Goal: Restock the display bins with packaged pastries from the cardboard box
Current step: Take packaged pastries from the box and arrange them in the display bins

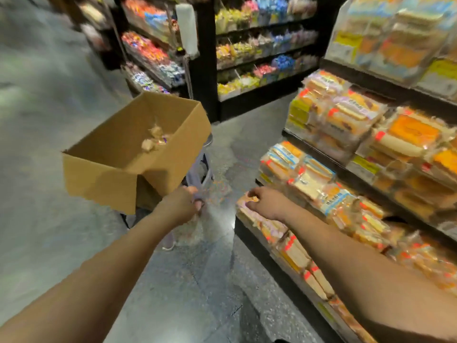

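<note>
- A cardboard box [134,149], open at the top, is seen left of centre with a few wrapped pastries [154,139] inside.
- A clear plastic bag [210,214] is gripped by the left hand [181,203] below the box.
- The right hand [265,201] is held, fingers curled, over packaged pastries [304,184] on the lowest display shelf [277,266].
- The picture is blurred.

No text can be read: the printing on the packaged pastries [346,120] along the display shelves [385,87] is blurred, as are their yellow and orange labels.
</note>
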Action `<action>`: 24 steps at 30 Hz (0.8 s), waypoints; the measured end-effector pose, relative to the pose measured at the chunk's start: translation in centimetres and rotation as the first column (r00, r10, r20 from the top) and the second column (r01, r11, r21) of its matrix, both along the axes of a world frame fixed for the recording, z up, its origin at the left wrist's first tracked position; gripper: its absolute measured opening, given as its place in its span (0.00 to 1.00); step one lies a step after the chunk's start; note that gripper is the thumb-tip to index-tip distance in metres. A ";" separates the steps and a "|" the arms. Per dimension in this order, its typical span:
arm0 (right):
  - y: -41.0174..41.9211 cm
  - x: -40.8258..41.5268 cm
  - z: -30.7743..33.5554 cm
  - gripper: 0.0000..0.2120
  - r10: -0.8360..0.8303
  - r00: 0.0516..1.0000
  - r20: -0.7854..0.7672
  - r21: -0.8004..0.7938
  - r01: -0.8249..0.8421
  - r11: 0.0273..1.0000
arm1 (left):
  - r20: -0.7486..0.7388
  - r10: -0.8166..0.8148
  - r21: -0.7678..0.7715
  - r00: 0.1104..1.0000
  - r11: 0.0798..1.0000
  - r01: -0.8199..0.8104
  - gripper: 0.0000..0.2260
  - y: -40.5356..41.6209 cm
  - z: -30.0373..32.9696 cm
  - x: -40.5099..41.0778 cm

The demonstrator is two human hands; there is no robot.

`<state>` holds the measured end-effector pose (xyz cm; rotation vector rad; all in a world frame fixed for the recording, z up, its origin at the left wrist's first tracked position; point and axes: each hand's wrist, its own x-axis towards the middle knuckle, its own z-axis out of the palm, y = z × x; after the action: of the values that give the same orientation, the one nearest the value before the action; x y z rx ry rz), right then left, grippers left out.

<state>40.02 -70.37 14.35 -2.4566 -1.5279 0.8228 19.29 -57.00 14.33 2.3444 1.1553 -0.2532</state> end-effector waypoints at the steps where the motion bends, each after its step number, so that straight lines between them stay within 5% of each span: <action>1: 2.2 -0.8 -0.2 0.21 0.031 0.999 0.010 -0.008 -0.031 0.999 | 0.004 0.023 0.023 1.000 0.999 -0.023 0.17 1.7 -0.1 -1.2; 24: 52.2 -1.0 -4.7 0.20 0.344 0.938 0.028 -0.082 -0.341 0.936 | -0.065 0.450 0.007 0.890 0.893 -0.451 0.21 44.5 -7.2 -2.8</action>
<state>38.99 -18.21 9.61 -2.3017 -2.0145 0.9006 16.49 -12.54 7.11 1.9961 1.6842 -0.1655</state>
